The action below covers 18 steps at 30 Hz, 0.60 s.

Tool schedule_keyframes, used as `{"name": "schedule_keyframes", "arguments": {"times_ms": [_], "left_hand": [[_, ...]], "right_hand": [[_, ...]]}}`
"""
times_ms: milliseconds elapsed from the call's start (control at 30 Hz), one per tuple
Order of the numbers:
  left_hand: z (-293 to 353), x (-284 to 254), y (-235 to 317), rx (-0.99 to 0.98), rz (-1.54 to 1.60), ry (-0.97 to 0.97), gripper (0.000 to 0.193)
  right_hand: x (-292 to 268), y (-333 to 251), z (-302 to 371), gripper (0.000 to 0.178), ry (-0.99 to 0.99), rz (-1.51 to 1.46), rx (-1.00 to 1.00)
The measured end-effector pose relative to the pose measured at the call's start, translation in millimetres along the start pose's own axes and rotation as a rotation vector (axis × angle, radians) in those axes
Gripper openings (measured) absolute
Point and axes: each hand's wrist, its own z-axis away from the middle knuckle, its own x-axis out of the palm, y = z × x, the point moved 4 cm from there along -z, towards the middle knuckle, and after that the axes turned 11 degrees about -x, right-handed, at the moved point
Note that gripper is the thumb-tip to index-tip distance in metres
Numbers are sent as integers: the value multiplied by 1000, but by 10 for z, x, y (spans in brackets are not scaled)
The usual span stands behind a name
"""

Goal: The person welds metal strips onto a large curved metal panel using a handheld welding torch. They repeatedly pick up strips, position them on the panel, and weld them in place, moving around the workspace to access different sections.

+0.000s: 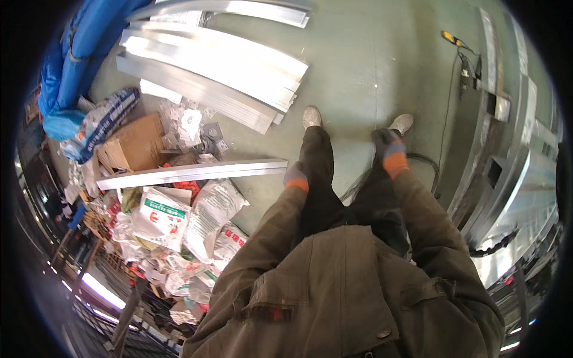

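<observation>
My left hand, in a grey glove with an orange cuff, hangs beside my left thigh. Its fingers are small and blurred. Just at them ends a long silvery metal bar, which stretches leftward over the scrap pile; whether I grip it or merely pass in front of its end, I cannot tell. My right hand, gloved alike, hangs in front of my right leg, smeared by motion. No object shows in it, and its fingers cannot be made out. Both arms reach down and forward over the green floor.
Long metal profiles lie stacked ahead on the left. Left of me are a cardboard box, printed sacks, scrap and blue rolls. Metal beams run along the right, with cables and a yellow-black tool nearby.
</observation>
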Motion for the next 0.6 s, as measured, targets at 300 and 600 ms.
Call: {"name": "schedule_keyframes", "arguments": {"times_ms": [300, 600], "left_hand": [[-83, 246, -417, 82, 34, -40, 45], [-104, 179, -609, 73, 118, -104, 54]], "right_hand": [[2600, 933, -959, 27, -376, -566, 755], [3721, 1630, -1520, 41, -367, -680, 953]]}}
